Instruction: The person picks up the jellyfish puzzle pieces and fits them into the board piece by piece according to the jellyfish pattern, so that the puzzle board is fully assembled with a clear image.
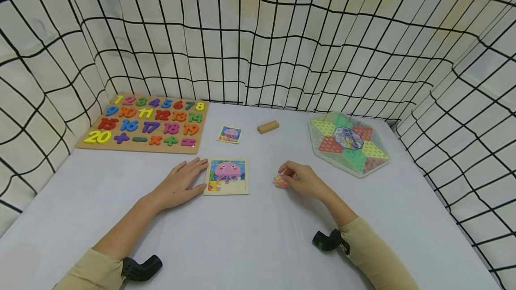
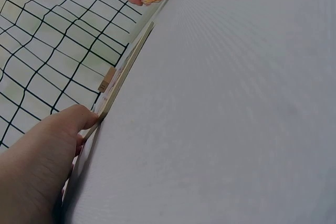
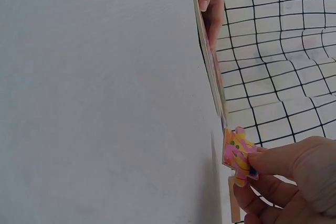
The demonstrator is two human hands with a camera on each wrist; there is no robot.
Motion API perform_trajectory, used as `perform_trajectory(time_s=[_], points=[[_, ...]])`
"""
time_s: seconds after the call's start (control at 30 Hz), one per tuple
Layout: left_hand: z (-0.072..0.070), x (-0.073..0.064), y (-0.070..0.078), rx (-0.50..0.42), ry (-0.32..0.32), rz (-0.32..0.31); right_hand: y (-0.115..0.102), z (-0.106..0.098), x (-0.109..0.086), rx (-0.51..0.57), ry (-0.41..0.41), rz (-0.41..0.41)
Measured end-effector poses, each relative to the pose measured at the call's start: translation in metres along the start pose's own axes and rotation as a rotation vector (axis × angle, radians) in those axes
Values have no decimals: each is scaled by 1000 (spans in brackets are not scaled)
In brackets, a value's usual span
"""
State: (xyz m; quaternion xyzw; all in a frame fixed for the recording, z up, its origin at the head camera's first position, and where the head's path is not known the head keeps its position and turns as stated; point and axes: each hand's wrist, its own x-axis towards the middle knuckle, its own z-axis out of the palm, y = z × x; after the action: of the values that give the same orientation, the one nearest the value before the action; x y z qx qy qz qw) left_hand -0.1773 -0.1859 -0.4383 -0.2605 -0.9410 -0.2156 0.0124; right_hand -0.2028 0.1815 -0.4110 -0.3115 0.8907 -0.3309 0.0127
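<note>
In the head view a square puzzle board (image 1: 228,189) shows a pink jellyfish, with a bare strip along its lower right. My left hand (image 1: 179,184) lies flat on the table at the board's left edge, fingers straight, thumb and fingertips touching the frame. To the right of the board, my right hand (image 1: 303,180) pinches a pink and yellow jigsaw piece (image 3: 239,156) between thumb and fingers. The right wrist view shows this piece held upright on its edge, its printed face visible. A small picture card (image 1: 230,134) with the same jellyfish lies behind the board.
A wooden board with coloured numbers (image 1: 145,122) lies at the back left. A wooden block (image 1: 268,126) sits behind the puzzle. At the back right is a hexagonal Chinese checkers board (image 1: 349,143). Black netting (image 1: 250,35) over white walls encloses the table's back and sides.
</note>
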Motion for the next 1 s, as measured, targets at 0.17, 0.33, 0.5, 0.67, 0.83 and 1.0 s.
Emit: perform_trajectory(time_s=[0.17, 0.33, 0.5, 0.67, 0.83, 1.0], points=[[1, -1, 0, -1, 37, 24, -4, 3, 6, 12, 4, -4], [2, -1, -1, 4, 53, 35, -8, 6, 13, 24, 3, 7], [1, -1, 0, 3, 29, 24, -13, 9, 20, 31, -9, 25], [1, 0, 0, 1, 6, 7, -17, 15, 28, 50, -17, 14], [1, 0, 1, 0, 4, 6, -23, 21, 35, 77, -26, 3], [0, -1, 0, 1, 12, 15, -29, 28, 41, 100, -35, -12]])
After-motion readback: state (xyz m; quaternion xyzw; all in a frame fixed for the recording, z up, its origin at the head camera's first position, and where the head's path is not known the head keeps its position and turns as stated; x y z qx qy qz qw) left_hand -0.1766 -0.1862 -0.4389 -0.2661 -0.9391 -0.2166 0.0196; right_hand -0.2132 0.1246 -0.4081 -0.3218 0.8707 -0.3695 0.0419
